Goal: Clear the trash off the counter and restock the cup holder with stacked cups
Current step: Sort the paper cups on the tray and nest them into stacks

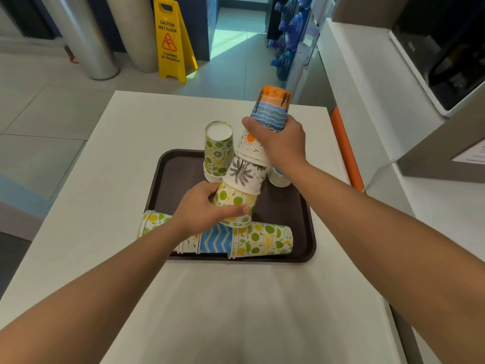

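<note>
Cup stack (242, 177), left grip (202, 208) bottom, right grip (278, 143) top

Tray (301, 219) on table (105, 179). Upright cup stack (218, 151) at tray's far edge; toppled cups (259, 240) along near edge; held stack (249, 174) between them.

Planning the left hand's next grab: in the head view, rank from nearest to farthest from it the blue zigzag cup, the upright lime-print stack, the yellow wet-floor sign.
1. Blue zigzag paper cup, lying just below the left hand.
2. Upright lime-print cup stack, tray's far side.
3. Yellow wet-floor sign, on the floor beyond.
</note>
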`<state>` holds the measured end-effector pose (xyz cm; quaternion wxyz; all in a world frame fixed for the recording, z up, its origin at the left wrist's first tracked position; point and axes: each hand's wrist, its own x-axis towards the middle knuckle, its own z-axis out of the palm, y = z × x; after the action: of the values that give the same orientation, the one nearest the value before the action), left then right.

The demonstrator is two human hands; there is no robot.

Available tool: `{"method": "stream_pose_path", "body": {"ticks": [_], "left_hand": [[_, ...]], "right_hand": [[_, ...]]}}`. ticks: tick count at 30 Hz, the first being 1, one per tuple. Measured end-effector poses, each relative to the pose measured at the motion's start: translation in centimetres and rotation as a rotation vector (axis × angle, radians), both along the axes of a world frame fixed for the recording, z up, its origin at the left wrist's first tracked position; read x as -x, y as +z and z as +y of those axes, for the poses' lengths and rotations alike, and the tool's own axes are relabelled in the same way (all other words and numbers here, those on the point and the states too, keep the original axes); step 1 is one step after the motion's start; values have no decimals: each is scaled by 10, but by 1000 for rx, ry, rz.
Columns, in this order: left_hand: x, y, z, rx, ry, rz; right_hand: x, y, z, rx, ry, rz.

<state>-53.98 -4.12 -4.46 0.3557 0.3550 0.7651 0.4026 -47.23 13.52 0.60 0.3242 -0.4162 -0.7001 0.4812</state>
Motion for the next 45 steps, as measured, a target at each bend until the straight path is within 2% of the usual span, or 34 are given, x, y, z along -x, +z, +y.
{"method": "stream_pose_path", "body": {"ticks": [6,13,20,23,27,29,31,33,35,39,42,45], "left_hand": [[12,-7,-9,52,34,40],[25,-12,-20,43,87,-3],[42,-15,-24,25,151,-9],[47,-17,-26,18,164,-54],[44,-6,-25,-12,160,-102],[44,-3,-23,-25,161,-119],[43,-1,-20,-35,159,-142],[41,1,-16,-46,146,-138],[39,2,-13,-61,126,-142],[35,-2,-6,-43,84,-114],[34,-8,-4,-32,88,-109],[36,-13,-4,-3,83,-73]], "right_hand": [[11,29,25,36,-88,46],[31,41,50,9,-150,163],[34,2,47,-14,-60,52],[29,-22,40,-50,2,-58],[18,-39,28,12,102,-160],[15,-35,18,-86,50,-162],[15,-25,2,-254,-32,-44],[15,-15,-17,-344,-29,96],[17,-5,-36,-246,62,112],[22,-1,-45,31,200,13],[24,-2,-39,70,167,-1],[24,7,-26,91,78,80]]}}
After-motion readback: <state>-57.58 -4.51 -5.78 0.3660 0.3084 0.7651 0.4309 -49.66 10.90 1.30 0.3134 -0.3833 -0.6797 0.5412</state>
